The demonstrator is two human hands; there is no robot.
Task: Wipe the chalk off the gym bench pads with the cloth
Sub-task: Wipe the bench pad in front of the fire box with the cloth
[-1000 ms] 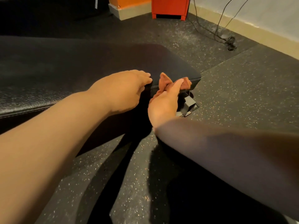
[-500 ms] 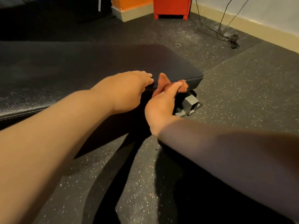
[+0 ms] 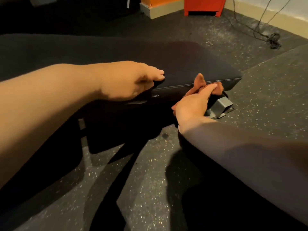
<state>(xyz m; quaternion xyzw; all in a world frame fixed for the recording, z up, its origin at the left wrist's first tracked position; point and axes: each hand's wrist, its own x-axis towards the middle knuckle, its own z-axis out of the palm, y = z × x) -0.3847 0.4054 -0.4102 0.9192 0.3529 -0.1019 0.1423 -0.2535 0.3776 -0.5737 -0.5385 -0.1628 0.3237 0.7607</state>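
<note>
A black bench pad (image 3: 183, 64) runs from the left to its end at centre right. My right hand (image 3: 191, 105) holds a rust-orange cloth (image 3: 200, 81) pressed against the pad's near side, close to the end corner. My left hand (image 3: 133, 82) rests on the pad's near edge, fingers laid over the top and thumb below. Small white chalk marks (image 3: 155, 96) show on the pad's side wall between my two hands.
A grey metal bench foot (image 3: 222, 104) sits on the speckled rubber floor just under the cloth. Far back stand a red cabinet (image 3: 203, 5) and an orange-topped box (image 3: 160, 5). A black cable (image 3: 273, 40) lies coiled near the right wall.
The view has shifted, so the pad's side wall now shows. My right hand and the cloth sit further right along the side, and the gap to my left hand has grown.
</note>
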